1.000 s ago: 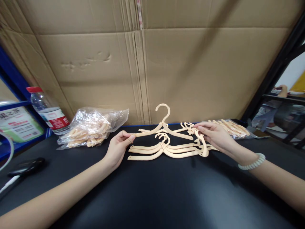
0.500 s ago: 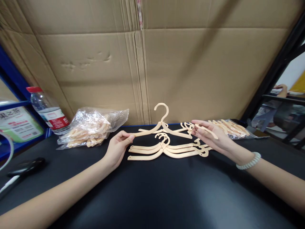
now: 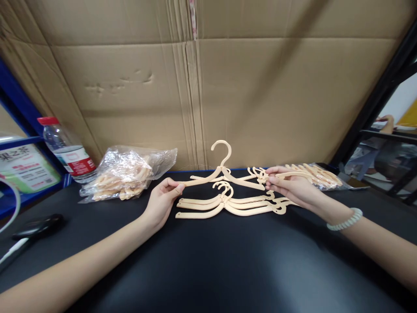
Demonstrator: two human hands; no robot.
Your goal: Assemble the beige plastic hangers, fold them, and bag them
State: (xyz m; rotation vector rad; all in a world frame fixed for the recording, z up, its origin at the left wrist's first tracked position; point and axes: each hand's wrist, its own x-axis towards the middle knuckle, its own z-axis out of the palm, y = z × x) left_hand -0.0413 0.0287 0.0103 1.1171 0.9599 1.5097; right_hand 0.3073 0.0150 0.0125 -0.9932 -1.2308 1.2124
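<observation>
My left hand (image 3: 163,200) pinches the left end of a beige clothes hanger (image 3: 243,180), which stands with its hook up. Closed on a slim, curved beige hanger piece (image 3: 295,174), my right hand (image 3: 288,186) is by the hanger's right end; I cannot tell whether the two touch. In front of the raised hanger, several more beige hangers (image 3: 198,214) lie in a row on the black table (image 3: 221,261), their hooks bunched in the middle. Small hooked pieces (image 3: 257,171) are behind my right fingertips, partly hidden.
A clear plastic bag of beige pieces (image 3: 127,167) lies at left, beside a red-capped bottle (image 3: 74,152). Another bagged bundle (image 3: 321,176) lies behind my right hand. A black device (image 3: 39,226) with a white cable is at far left. Cardboard (image 3: 130,95) walls the back.
The piece in my right hand has turned from slanting down to nearly level, and the fingers have closed more around it. My left hand and the hanger have hardly moved.
</observation>
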